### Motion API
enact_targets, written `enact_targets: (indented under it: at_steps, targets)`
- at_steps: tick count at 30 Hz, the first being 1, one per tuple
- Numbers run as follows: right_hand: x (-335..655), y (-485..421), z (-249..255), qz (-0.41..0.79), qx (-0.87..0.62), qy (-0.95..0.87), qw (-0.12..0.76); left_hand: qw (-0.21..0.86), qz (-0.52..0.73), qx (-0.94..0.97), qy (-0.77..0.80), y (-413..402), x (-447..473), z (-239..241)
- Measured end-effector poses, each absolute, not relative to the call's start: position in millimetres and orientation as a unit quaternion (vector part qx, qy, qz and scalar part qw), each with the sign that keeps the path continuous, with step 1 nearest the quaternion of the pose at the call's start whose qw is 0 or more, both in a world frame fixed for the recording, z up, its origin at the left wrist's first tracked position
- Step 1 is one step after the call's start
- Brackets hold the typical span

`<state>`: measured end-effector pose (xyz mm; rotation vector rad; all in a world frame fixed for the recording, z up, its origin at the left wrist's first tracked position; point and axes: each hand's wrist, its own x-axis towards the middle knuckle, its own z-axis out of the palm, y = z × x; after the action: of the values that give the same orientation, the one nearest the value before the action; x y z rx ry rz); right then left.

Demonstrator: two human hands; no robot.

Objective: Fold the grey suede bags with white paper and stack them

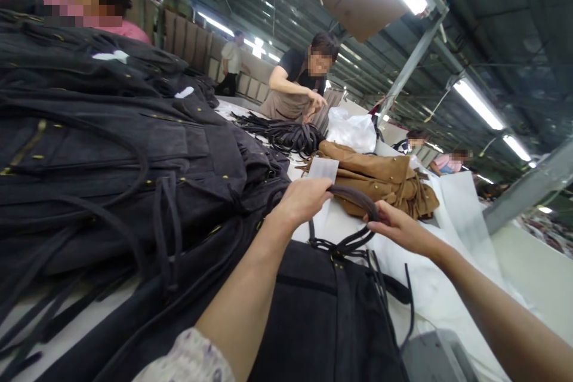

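Observation:
A black suede bag lies in front of me on the white table. Its dark looped handle rises from the bag's top edge. My left hand is closed round the left end of the handle. My right hand pinches the handle's right side, fingers curled on it. Thin black laces hang knotted below the handle.
A tall heap of black bags fills the left. Brown bags with a white tag lie beyond my hands, then a white plastic bag and black straps. A person works at the table's far end; others stand further back.

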<state>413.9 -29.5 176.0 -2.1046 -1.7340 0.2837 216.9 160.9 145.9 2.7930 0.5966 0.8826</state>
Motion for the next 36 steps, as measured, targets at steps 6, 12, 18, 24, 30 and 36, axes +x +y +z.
enact_targets:
  at_steps: [6,12,18,24,30,36]
  targets:
    - [483.8,-125.5,172.7,0.174,-0.869,-0.462,0.024,0.068,0.328,0.911,0.242,164.3,220.6,151.0]
    - [503.1,-172.4,117.1,0.078,-0.876,-0.475,-0.021,0.051,0.331,0.913,0.234,158.9,223.2,150.7]
    - [510.8,-155.7,65.2,0.039,-0.894,-0.442,-0.059,0.037,0.330,0.916,0.227,159.8,221.0,150.3]
    - [513.1,-156.5,60.9,0.022,-0.890,-0.449,-0.076,0.057,0.336,0.913,0.224,159.0,221.3,145.7]
    - [518.0,-171.1,79.4,0.014,-0.898,-0.439,-0.008,0.060,0.346,0.910,0.221,158.6,222.7,144.9]
    - [530.9,-182.3,92.8,0.006,-0.904,-0.413,0.108,0.056,0.357,0.910,0.204,160.4,223.7,143.2]
